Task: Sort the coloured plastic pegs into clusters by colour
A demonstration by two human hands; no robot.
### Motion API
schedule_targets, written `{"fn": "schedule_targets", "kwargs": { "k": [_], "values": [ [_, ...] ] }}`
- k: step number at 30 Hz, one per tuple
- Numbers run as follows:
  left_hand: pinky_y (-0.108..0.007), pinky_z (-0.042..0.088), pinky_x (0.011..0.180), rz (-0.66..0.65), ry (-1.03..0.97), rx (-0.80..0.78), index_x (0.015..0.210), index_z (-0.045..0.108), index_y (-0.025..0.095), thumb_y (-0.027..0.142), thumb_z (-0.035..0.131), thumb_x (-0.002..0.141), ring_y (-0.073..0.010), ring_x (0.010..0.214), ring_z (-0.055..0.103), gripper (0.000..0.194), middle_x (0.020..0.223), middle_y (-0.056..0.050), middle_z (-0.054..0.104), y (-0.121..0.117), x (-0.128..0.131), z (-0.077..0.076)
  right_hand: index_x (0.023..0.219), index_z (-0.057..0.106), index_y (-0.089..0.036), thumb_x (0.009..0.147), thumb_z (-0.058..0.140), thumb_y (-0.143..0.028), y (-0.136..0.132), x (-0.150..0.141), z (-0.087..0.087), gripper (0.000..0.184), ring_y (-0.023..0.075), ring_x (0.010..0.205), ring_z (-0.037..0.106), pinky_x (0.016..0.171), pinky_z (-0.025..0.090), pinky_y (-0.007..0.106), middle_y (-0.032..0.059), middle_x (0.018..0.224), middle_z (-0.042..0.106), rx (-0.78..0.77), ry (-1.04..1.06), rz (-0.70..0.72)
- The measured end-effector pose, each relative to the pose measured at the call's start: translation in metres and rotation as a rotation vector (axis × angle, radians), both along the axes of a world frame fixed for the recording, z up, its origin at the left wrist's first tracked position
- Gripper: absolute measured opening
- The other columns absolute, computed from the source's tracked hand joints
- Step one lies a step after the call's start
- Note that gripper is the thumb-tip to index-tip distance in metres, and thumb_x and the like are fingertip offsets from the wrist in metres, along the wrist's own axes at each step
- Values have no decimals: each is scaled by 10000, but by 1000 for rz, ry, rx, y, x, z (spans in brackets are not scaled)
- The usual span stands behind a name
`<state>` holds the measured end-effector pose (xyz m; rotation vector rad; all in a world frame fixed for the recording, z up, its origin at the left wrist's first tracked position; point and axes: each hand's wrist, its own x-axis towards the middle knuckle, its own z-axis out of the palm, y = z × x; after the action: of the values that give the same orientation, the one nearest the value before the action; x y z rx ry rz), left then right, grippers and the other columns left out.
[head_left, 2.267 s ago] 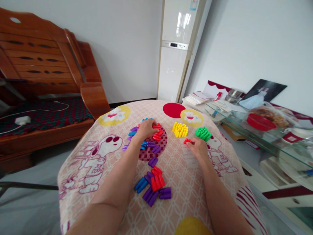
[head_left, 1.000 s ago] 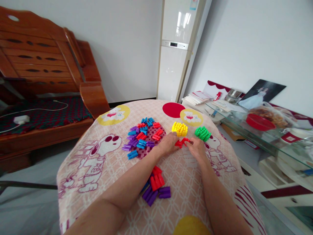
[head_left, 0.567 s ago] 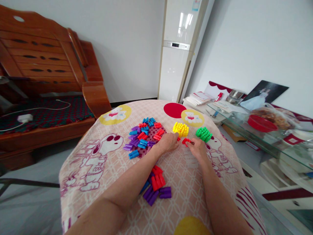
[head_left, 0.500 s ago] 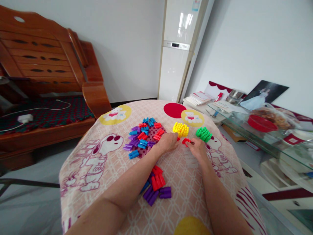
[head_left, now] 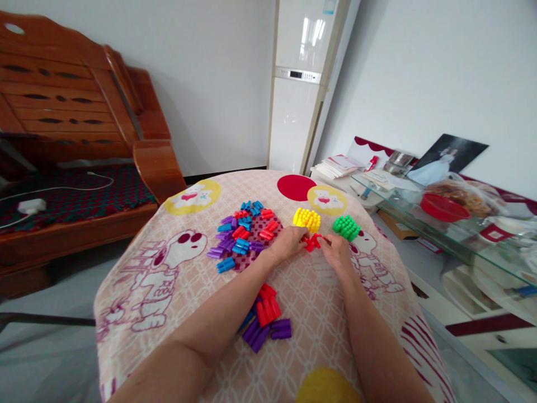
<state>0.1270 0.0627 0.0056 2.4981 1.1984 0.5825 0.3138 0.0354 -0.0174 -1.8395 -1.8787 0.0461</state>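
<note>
My left hand (head_left: 291,242) and my right hand (head_left: 334,249) pinch red plastic building pieces (head_left: 312,242), which meet between my fingertips above the table. Just behind them stands a block of joined yellow pieces (head_left: 306,219). A similar green block (head_left: 346,227) lies beyond my right hand. Left of my left hand are scattered blue pieces (head_left: 226,265), purple pieces (head_left: 225,244) and red pieces (head_left: 269,229). Near my left forearm lies another heap with larger-looking red pieces (head_left: 268,309) and purple pieces (head_left: 256,334); the forearm partly covers it.
A patterned cloth covers the round table (head_left: 319,313). To the right, a glass-topped cabinet (head_left: 440,240) carries papers, a photo and a red bowl (head_left: 444,207). A wooden bench (head_left: 155,162) stands at the left, and a tall white air conditioner (head_left: 293,117) at the back.
My hands have come closer together, and the red pieces that were apart now touch or join. The whole view has shifted slightly.
</note>
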Motion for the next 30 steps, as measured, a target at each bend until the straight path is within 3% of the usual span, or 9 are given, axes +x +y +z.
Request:
{"fn": "schedule_targets", "kwargs": {
  "k": [6, 15, 18, 22, 25, 28, 30],
  "values": [
    [-267, 495, 774, 23, -38, 6, 934, 654, 156, 157, 548, 849, -191, 861, 662, 136, 929, -80, 724, -3, 7, -6, 637, 672, -177, 925, 523, -389, -2, -2, 2, 388, 153, 584, 511, 587, 315, 277, 58, 630, 670, 16, 28, 60],
    [-266, 494, 766, 21, -48, -36, 983, 645, 133, 178, 559, 872, -190, 863, 658, 148, 945, -94, 717, -5, 8, -2, 607, 621, -181, 952, 438, -419, -6, -3, 6, 458, 153, 572, 507, 586, 302, 284, 64, 599, 638, 14, 5, 103],
    [-268, 492, 741, 33, -30, -20, 1044, 649, 134, 187, 582, 857, -186, 829, 655, 205, 942, -88, 718, 0, 0, 6, 594, 585, -189, 961, 378, -430, -5, -2, 5, 485, 163, 584, 534, 606, 327, 286, 72, 584, 629, 7, 59, 76],
    [-266, 481, 736, 126, 61, -6, 963, 688, 154, 206, 656, 790, -191, 808, 649, 184, 881, -69, 719, 15, -43, 30, 570, 543, -201, 953, 360, -443, -3, 0, 4, 489, 173, 603, 548, 624, 343, 292, 83, 574, 627, 15, 101, 64],
    [-279, 462, 709, 336, 203, -26, 786, 697, 161, 179, 670, 723, -219, 799, 642, 72, 789, -67, 700, 22, -95, 46, 565, 535, -203, 951, 367, -444, -3, 1, 3, 485, 166, 585, 535, 616, 341, 291, 83, 567, 626, 11, 110, 63],
    [-289, 440, 655, 539, 299, -102, 709, 685, 174, 222, 720, 661, -228, 745, 628, 76, 730, -53, 681, 27, -140, 49, 569, 543, -198, 950, 381, -435, -2, 1, 2, 477, 156, 565, 519, 601, 327, 289, 77, 561, 623, 20, 112, 66],
    [-274, 434, 648, 551, 362, -201, 706, 690, 184, 245, 752, 627, -214, 738, 625, 117, 717, -37, 682, 29, -155, 46, 573, 551, -194, 949, 392, -433, -2, 1, 0, 472, 153, 560, 512, 593, 316, 287, 71, 556, 618, 41, 114, 67]
  ]
}}
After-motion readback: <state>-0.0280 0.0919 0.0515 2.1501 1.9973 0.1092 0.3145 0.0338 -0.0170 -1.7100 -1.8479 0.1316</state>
